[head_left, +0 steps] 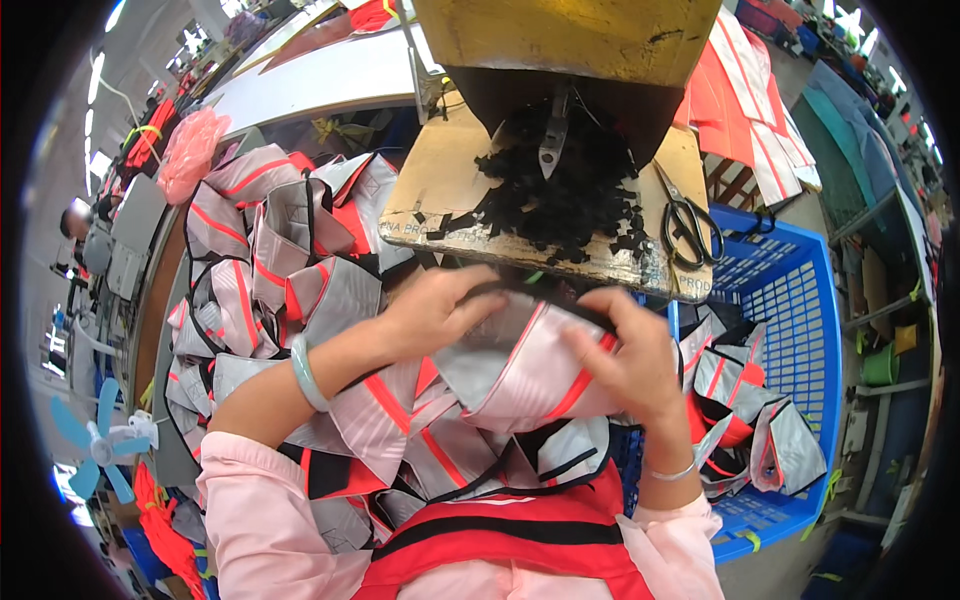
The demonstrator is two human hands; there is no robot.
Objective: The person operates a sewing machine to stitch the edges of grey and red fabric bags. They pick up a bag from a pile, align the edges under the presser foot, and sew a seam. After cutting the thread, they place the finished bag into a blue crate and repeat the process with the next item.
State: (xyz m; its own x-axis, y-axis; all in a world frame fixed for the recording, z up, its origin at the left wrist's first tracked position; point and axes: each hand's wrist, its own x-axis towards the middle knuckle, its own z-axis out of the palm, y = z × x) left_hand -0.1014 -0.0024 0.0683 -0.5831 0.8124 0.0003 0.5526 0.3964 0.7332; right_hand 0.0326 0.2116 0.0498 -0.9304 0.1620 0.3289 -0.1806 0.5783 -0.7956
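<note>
Vest piece (525, 365) of silver-grey reflective cloth, striped in red and edged in black binding, is stretched between a worker's two hands just above the lap, its long axis running left to right and tilting slightly down toward the right. The left hand (432, 312), a pale green bangle (308, 375) on its wrist, pinches the upper left edge with curled fingers; the right hand (635, 350), a thin silver bracelet (670, 470) at the wrist, grips the black binding along the top right edge. Both hands are closed on the cloth. Pink sleeves (270, 520) and a red garment with a black band (500, 545) fill the near edge. Beneath and to the left, a heap (260, 260) of similar shiny, creased pieces spreads across the table. To the right, a blue slotted plastic crate (790, 300) holds more of them. Beyond the hands, a cardboard sheet (440, 190) carries a mound of small black scraps (575, 195) under a yellow machine (565, 40), with black-handled scissors (690, 225) lying beside it. Orange striped cloth (740, 90) hangs farther right.
</note>
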